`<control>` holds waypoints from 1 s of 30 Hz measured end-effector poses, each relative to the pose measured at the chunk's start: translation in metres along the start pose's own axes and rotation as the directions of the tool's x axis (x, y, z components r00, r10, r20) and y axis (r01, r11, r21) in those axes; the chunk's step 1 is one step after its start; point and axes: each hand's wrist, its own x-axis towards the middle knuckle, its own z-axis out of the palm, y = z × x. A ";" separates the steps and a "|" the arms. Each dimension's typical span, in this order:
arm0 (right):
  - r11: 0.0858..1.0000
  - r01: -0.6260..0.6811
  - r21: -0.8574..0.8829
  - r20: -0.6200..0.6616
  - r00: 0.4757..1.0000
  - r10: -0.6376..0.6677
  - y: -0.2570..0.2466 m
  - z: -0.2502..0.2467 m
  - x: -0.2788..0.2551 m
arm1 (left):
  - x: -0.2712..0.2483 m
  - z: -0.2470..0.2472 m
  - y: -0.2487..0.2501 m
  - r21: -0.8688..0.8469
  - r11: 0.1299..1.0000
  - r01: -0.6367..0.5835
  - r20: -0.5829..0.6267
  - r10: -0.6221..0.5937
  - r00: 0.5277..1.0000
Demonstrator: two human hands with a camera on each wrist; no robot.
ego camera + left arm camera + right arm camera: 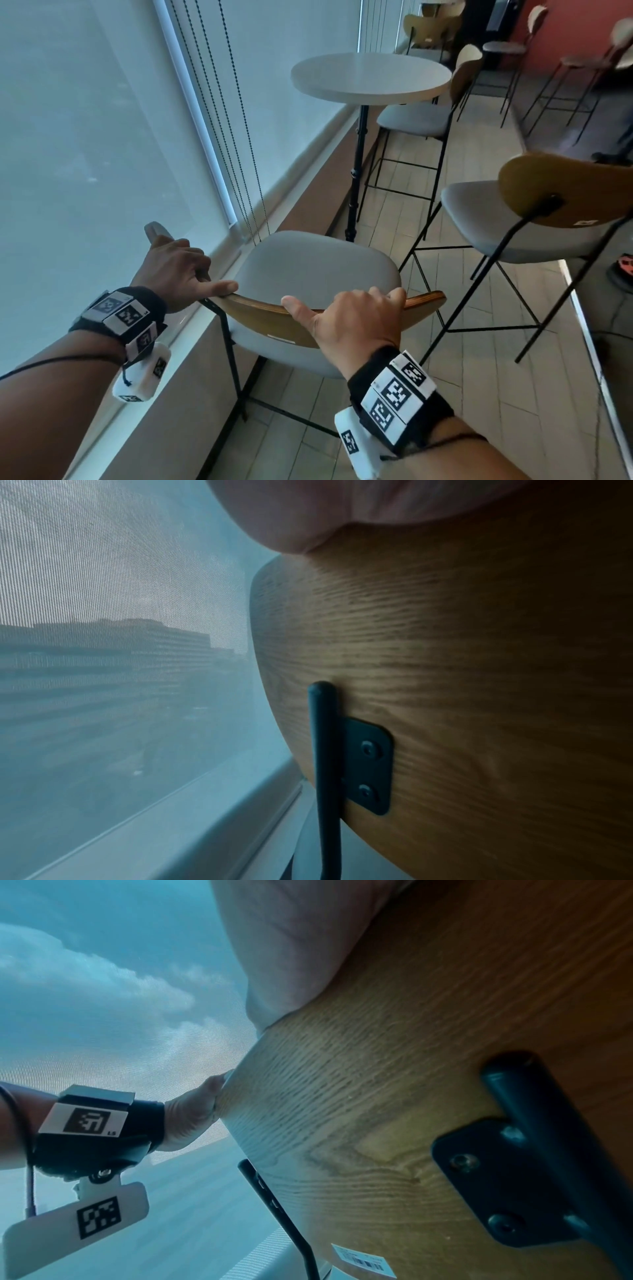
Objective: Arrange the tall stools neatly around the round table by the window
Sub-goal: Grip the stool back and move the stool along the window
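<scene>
Hands gripped the curved wooden backrest [274, 318] of the grey-cushioned tall stool [315, 274]: left hand [174, 270] at its window end, right hand [356, 318] mid-rim, likely for steering toward the round white table [370, 73] well beyond.

On your left wrist band's marker tag [90, 1119] you can read "L5" in the corner; the barcode sticker [364, 1260] under the stool's wooden backrest [359, 1123] is too blurred to read.
</scene>
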 end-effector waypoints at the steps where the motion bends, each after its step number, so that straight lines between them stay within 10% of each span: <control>1: 1.000 -0.003 0.004 -0.003 1.000 0.003 -0.002 0.000 0.000 | 0.000 0.000 -0.002 -0.001 1.000 -0.004 0.002 0.004 1.000; 30: 0.997 -0.022 0.071 0.048 0.999 0.019 -0.034 -0.005 -0.029 | -0.031 -0.017 -0.017 -0.039 0.998 -0.052 -0.005 0.052 0.999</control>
